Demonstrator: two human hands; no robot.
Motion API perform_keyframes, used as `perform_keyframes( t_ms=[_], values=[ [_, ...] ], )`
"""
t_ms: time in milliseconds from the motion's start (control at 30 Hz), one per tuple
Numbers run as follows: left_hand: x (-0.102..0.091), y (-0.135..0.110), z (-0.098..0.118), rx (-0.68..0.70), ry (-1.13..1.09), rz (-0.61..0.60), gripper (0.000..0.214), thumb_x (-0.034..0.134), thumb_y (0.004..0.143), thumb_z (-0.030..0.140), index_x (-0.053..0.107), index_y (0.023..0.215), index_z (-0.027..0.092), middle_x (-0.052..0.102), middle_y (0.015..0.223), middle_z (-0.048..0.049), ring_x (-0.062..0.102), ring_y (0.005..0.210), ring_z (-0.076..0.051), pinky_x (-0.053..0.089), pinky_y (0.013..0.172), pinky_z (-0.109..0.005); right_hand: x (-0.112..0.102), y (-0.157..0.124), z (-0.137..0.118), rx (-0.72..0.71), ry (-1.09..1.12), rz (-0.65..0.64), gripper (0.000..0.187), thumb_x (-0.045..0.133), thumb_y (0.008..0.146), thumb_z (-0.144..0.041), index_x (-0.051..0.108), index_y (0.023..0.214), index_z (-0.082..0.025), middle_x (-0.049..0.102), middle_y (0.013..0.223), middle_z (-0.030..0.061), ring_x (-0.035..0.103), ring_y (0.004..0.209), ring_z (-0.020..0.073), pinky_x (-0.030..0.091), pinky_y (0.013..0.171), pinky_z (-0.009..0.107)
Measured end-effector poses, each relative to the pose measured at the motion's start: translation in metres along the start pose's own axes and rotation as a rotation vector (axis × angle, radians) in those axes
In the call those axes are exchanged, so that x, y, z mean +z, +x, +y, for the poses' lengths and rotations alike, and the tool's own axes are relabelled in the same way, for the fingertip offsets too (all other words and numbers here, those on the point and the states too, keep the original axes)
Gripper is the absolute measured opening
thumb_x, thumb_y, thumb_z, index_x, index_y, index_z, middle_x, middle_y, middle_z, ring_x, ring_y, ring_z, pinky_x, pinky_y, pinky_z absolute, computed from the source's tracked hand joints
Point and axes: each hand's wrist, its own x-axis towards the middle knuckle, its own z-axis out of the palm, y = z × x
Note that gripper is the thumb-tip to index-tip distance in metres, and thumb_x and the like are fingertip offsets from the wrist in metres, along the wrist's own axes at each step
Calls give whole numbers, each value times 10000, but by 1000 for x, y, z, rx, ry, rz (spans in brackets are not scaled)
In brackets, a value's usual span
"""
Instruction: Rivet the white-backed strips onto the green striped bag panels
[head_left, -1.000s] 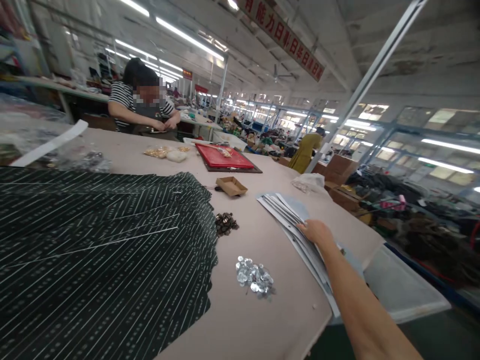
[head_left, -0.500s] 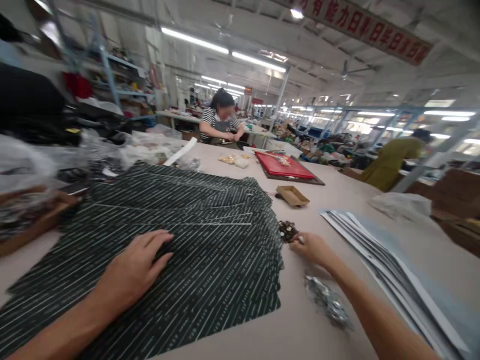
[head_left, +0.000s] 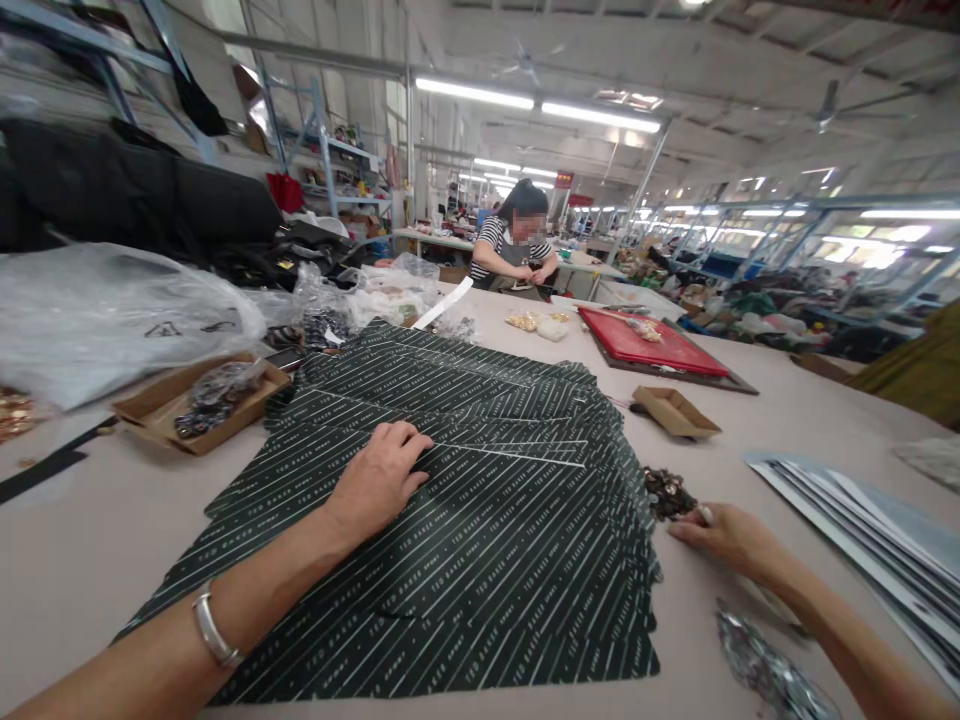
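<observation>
A fanned stack of dark green sheets with white stripes [head_left: 480,520] covers the middle of the beige table [head_left: 97,540]. My left hand [head_left: 379,478] rests on top of the stack, fingers curled down onto it, a silver bangle on the wrist. My right hand [head_left: 724,535] lies on the table at the stack's right edge. Its fingertips pinch at a small heap of dark metal buttons [head_left: 667,492]. A pile of shiny silver discs [head_left: 765,668] lies beside my right forearm.
Grey-white card sheets [head_left: 862,530] lie fanned at right. A small cardboard tray [head_left: 675,411], a red board [head_left: 651,343], a box of dark parts [head_left: 199,400] and plastic bags [head_left: 97,315] ring the stack. A person in a striped top [head_left: 510,250] works at the far end.
My right hand left the grey-white sheets and moved left to the dark button heap. My left hand came into view and settled on the striped stack. The view swung left.
</observation>
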Motion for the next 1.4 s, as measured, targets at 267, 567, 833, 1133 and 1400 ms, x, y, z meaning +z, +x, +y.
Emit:
perform_keyframes(
  t_ms=[267,567,833,1133,1400],
  values=[
    [-3,-7,4,23,43,21,366,735,844,143,582,1172,204,554,1157,-69,489,1099,-272,504,1003,-429,-8,-2,-8,70,10,-47,320,578,774,-473,597,614,-197,548,506,16,511,487,168,330,484,278],
    [1,-9,11,104,48,22,291,597,903,81,609,1168,199,585,1140,-81,496,1079,-288,498,981,-462,-7,-9,-16,44,-131,74,312,592,798,-301,526,508,-207,604,549,56,584,578,190,337,575,281],
    [8,25,60,303,-28,-97,402,680,878,129,557,1244,241,606,1195,-32,506,1144,-243,460,1051,-386,-16,-34,-27,15,-157,140,220,565,799,-250,557,585,-204,655,589,57,602,601,193,342,577,276],
    [10,47,80,195,11,-216,389,704,804,120,585,1164,210,575,1173,-65,508,1102,-276,483,953,-396,-27,-126,-34,41,237,221,308,583,789,-516,684,784,-225,684,710,39,599,630,195,423,562,279],
    [10,44,87,191,42,-194,397,626,799,52,555,1164,190,558,1125,-83,498,1071,-283,472,935,-419,24,-194,-100,58,796,183,440,633,799,-645,661,815,-206,388,492,-69,352,402,97,276,384,214]
  ],
)
